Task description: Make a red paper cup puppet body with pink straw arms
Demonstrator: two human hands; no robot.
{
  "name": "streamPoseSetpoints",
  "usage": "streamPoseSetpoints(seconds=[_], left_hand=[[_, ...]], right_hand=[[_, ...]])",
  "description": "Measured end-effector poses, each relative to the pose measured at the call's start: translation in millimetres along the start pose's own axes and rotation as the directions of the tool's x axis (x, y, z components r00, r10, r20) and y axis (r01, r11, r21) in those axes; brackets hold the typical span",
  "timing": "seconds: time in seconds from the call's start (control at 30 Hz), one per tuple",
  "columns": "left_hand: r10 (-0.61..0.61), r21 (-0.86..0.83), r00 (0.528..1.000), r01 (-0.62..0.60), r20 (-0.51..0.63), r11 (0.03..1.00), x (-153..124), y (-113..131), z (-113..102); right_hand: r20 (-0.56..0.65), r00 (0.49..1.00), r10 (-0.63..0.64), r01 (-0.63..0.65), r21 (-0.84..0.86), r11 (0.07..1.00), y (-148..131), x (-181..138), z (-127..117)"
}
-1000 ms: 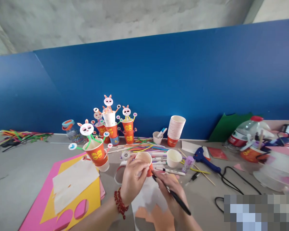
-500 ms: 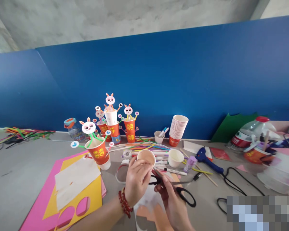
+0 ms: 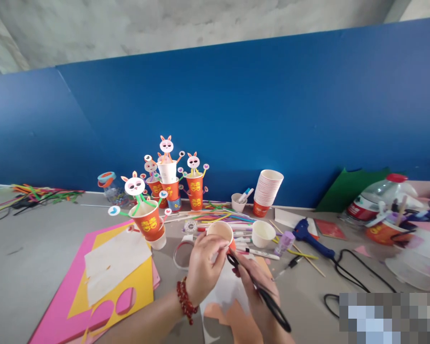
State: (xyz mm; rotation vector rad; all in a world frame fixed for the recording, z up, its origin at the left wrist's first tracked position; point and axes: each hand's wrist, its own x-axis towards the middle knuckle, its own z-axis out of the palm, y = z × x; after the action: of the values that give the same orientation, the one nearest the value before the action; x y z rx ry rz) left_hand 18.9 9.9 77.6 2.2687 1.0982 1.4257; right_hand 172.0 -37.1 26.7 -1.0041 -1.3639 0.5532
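My left hand (image 3: 205, 260) is wrapped over the near side of a paper cup (image 3: 220, 231), whose pale inside faces up towards me; a bit of orange outer wall shows at its right. In my right hand (image 3: 260, 277) are black-handled scissors (image 3: 275, 308), seen nearly edge-on. Their front end is against or close to the cup's right side, and the blades are mostly hidden by my fingers. Beneath both hands lie white paper and orange paper scraps (image 3: 238, 317). A roll of tape (image 3: 182, 253) rests left of the cup.
Orange cups with rabbit figures (image 3: 148, 222) stand to the left. A white cup (image 3: 263, 234), pens (image 3: 260, 253) and a blue glue gun (image 3: 313, 239) lie to the right. A cup stack (image 3: 268, 191) stands at the back. Pink and yellow sheets (image 3: 75, 296) cover the left front.
My right hand has turned the scissors, so their handles now appear edge-on and their front end points at the cup's side. My left hand keeps its hold on the cup. The view shifts slightly.
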Motion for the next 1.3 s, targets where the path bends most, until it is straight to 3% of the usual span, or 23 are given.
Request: streamPoseSetpoints(seconds=[0.07,0.17,0.27,0.33,0.4,0.5,0.6,0.67,0.73,0.83,0.93,1.0,1.07,1.13,1.3], left_hand=[[0.086,0.036,0.996,-0.085,-0.010,0.996,-0.4,3.5,-2.5],[0.208,0.095,0.978,-0.204,-0.034,0.974,-1.4,5.8,-5.2],[0.287,0.133,0.957,-0.279,-0.042,0.951,-1.3,5.4,-6.1],[0.274,0.122,0.961,-0.267,-0.036,0.956,-0.5,5.2,-6.0],[0.200,0.081,0.980,-0.197,-0.023,0.977,0.4,5.6,-5.7],[0.066,0.005,0.998,-0.066,-0.010,0.998,1.3,5.8,-4.5],[-0.039,-0.049,0.999,0.040,0.005,0.998,1.3,5.3,-3.4],[-0.074,-0.065,0.997,0.075,0.018,0.995,1.3,5.8,-3.6],[-0.039,-0.041,0.999,0.040,0.028,0.998,1.3,7.4,-4.8],[0.106,0.045,0.994,-0.107,0.033,0.993,1.4,9.9,-7.5],[0.252,0.112,0.967,-0.254,0.030,0.961,1.6,8.7,-9.5],[0.323,0.134,0.945,-0.326,0.045,0.936,2.5,5.9,-10.2],[0.349,0.146,0.935,-0.355,0.065,0.923,4.2,3.0,-10.6],[0.321,0.151,0.946,-0.325,0.050,0.934,6.0,1.5,-10.1],[0.099,0.009,0.994,-0.099,-0.034,0.995,7.2,4.0,-5.3]], right_hand=[[-0.020,0.982,0.188,-0.182,0.177,0.967,-3.3,-1.9,3.6],[0.031,0.907,0.421,-0.390,0.444,0.807,-7.6,-2.5,9.3],[0.111,0.857,0.503,-0.464,0.589,0.661,-9.8,-0.5,12.1],[0.097,0.865,0.492,-0.456,0.559,0.693,-9.8,1.2,10.3],[0.049,0.912,0.407,-0.393,0.393,0.832,-9.3,2.7,5.4],[0.011,0.996,0.086,-0.086,0.016,0.996,-9.1,6.4,-4.7],[0.099,0.967,-0.234,0.250,-0.206,0.946,-10.0,11.3,-12.3],[0.141,0.946,-0.292,0.320,-0.256,0.912,-11.1,12.8,-13.9],[0.100,0.966,-0.240,0.258,-0.242,0.935,-12.5,11.4,-12.4],[0.000,1.000,0.023,-0.023,-0.058,0.998,-15.0,6.9,-6.0],[0.011,0.940,0.342,-0.332,0.268,0.904,-16.9,4.7,1.6],[0.057,0.891,0.451,-0.430,0.427,0.795,-16.7,4.3,4.6],[0.064,0.875,0.480,-0.450,0.475,0.756,-15.1,3.3,4.9],[0.048,0.890,0.454,-0.426,0.441,0.790,-13.1,1.6,3.1],[0.022,0.934,0.357,-0.352,0.244,0.904,-16.2,1.6,-1.8]])
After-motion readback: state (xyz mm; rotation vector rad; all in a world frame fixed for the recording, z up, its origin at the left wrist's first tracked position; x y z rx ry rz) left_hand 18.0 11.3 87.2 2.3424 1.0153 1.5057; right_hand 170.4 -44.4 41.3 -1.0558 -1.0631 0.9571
